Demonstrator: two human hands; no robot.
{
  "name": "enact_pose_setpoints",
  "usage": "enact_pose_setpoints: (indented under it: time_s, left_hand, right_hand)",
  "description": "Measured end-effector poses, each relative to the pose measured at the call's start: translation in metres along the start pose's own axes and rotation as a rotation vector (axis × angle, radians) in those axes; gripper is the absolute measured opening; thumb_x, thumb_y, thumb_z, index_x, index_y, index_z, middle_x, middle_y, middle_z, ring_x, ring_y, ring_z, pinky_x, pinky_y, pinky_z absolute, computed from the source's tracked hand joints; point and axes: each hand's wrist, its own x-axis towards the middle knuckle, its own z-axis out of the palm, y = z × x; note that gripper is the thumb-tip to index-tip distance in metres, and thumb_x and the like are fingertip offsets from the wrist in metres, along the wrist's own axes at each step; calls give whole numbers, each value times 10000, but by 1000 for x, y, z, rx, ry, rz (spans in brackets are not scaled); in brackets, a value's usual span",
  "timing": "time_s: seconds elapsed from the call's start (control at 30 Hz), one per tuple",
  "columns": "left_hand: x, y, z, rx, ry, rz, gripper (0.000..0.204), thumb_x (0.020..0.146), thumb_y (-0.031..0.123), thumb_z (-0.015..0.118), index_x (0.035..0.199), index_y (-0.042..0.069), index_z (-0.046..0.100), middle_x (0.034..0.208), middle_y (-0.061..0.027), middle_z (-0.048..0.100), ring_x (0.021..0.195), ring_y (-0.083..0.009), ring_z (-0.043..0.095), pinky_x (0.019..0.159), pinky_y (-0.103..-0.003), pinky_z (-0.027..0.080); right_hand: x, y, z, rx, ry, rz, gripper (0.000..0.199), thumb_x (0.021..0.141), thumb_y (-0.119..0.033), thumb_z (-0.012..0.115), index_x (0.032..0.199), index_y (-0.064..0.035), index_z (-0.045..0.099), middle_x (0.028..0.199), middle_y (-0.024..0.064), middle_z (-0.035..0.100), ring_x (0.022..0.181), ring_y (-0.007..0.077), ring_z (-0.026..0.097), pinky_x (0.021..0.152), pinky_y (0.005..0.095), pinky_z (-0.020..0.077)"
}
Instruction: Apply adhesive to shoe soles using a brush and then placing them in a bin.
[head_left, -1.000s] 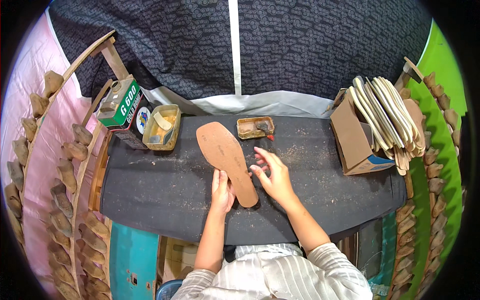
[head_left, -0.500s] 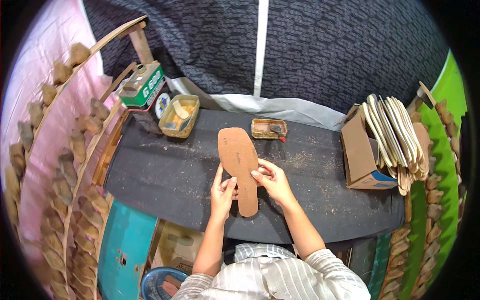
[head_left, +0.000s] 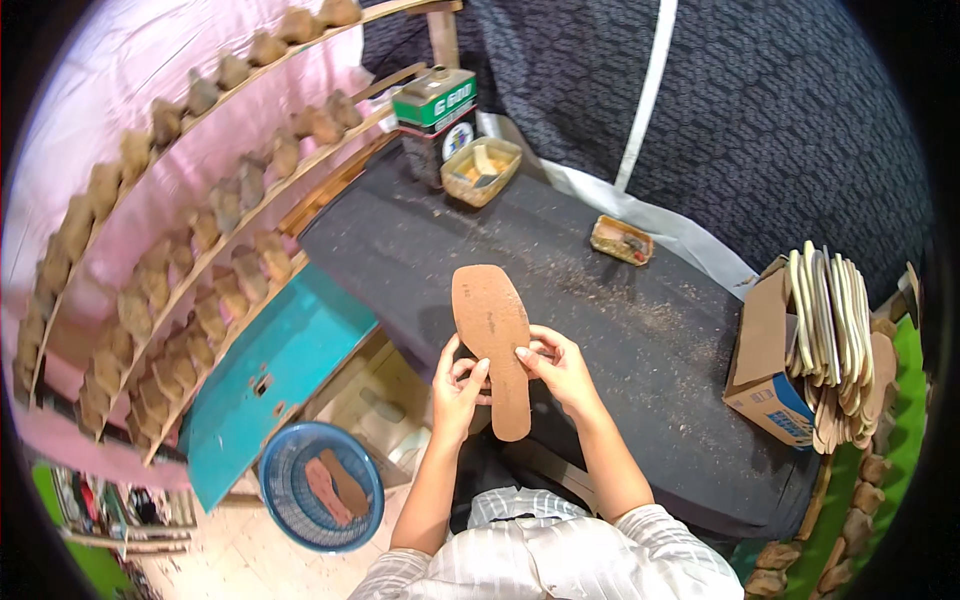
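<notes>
A tan insole-shaped shoe sole (head_left: 489, 320) is held up in front of me, broad toe end away from me and narrow heel end near my body. My left hand (head_left: 459, 390) pinches its left edge at the waist, thumb on the upper face. On the opposite edge, my right hand (head_left: 556, 368) grips it the same way, its other fingers partly hidden behind. Below and left, a blue plastic basket (head_left: 290, 530) stands on the floor with a pink sole (head_left: 328, 492) and a brown sole (head_left: 346, 482) inside.
A black-covered table (head_left: 640, 400) lies ahead, strewn with crumbs. On it are a metal can (head_left: 436, 110), a yellowish tub (head_left: 503, 187), a small tray (head_left: 600, 243) and a cardboard box (head_left: 757, 350) packed with soles (head_left: 835, 310). Shelves of shoe lasts (head_left: 225, 205) rise at left.
My view has swung left, bringing the basket and floor fully into sight. Both hands keep their grip on the sole, which stays in front of my body.
</notes>
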Motion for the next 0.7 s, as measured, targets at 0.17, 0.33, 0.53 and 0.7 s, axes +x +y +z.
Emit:
enact_pose_setpoints:
  time_s: [0.17, 0.33, 0.53, 0.7]
  left_hand:
    - [-68, -17, -43, -17, 244, 30, 658, 863, 149, 638, 1408, 68, 279, 870, -37, 585, 687, -109, 616, 501, -225, 525]
    - [-136, -14, -102, -68, 459, 59, 634, 878, 138, 627, 1402, 51, 281, 917, -59, 573, 743, -133, 614, 530, -238, 531]
    - [-203, -12, -170, -30, 628, 41, 571, 881, 122, 622, 1373, 61, 339, 938, -66, 590, 809, -129, 601, 638, -276, 525]
    - [-236, -21, -230, 12, 617, 83, 375, 903, 128, 595, 1260, 54, 509, 987, -61, 612, 865, -118, 593, 722, -257, 512]
  right_hand:
    - [-29, 35, 42, -19, -181, 128, 356, 865, -146, 648, 1187, -25, 554, 924, 49, 655, 806, 115, 617, 700, 280, 512]
    - [-52, 78, 108, 3, -401, 251, 350, 869, -139, 646, 1190, -38, 551, 910, 27, 643, 796, 100, 612, 680, 253, 507]
    - [-73, 110, 194, 1, -561, 333, 381, 863, -143, 658, 1207, -41, 529, 929, 28, 619, 796, 104, 615, 686, 252, 523]
    - [-82, 148, 253, -14, -540, 313, 406, 859, -123, 661, 1218, -8, 511, 939, 55, 611, 795, 123, 620, 692, 269, 534]
